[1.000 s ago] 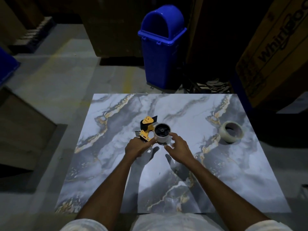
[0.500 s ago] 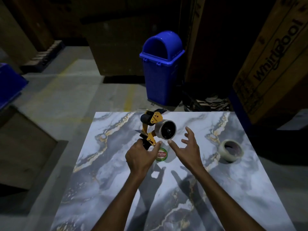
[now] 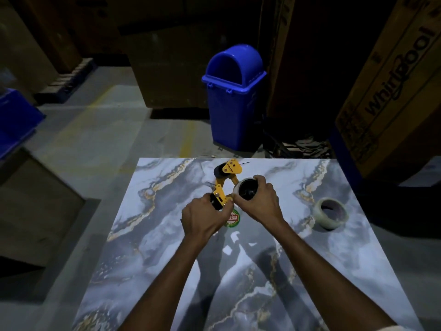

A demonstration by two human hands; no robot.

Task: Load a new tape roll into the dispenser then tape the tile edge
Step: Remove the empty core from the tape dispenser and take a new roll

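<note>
Right hand [image 3: 260,201], spread half a second ago, now clasps the spool [image 3: 247,191] of the one yellow dispenser [image 3: 225,180]; left hand [image 3: 202,218] grips its handle, above the marble tile [image 3: 162,240]. One tape roll [image 3: 330,212] lies on the tile, rightward. One blue bin [image 3: 235,103] beyond: contents hidden.

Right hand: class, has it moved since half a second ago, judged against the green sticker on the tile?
Yes. Against the green sticker, the right hand has moved forward and slightly left, and now grips the spool on the dispenser.
</note>
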